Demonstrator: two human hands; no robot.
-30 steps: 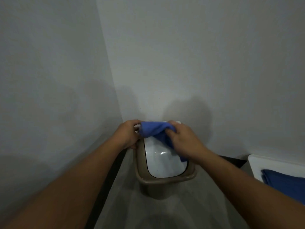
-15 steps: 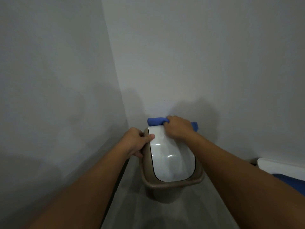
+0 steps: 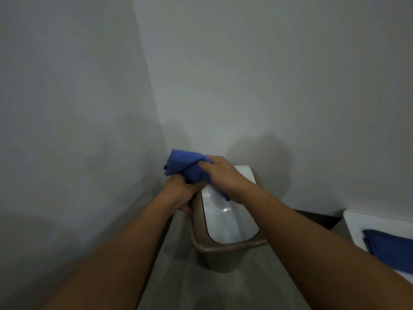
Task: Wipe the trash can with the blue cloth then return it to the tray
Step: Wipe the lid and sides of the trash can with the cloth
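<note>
While the trash can (image 3: 225,249) stands on the floor in the corner where two walls meet, the right hand (image 3: 225,175) bunches the blue cloth (image 3: 187,166) above the can's far-left rim, fingers curled tight around the fabric. Left hand (image 3: 181,193) grips the rim approx. at the same corner, fingers closed, touching the cloth's lower edge. White tray (image 3: 366,222) sits at right w/ another folded blue cloth (image 3: 388,249) in it.
</note>
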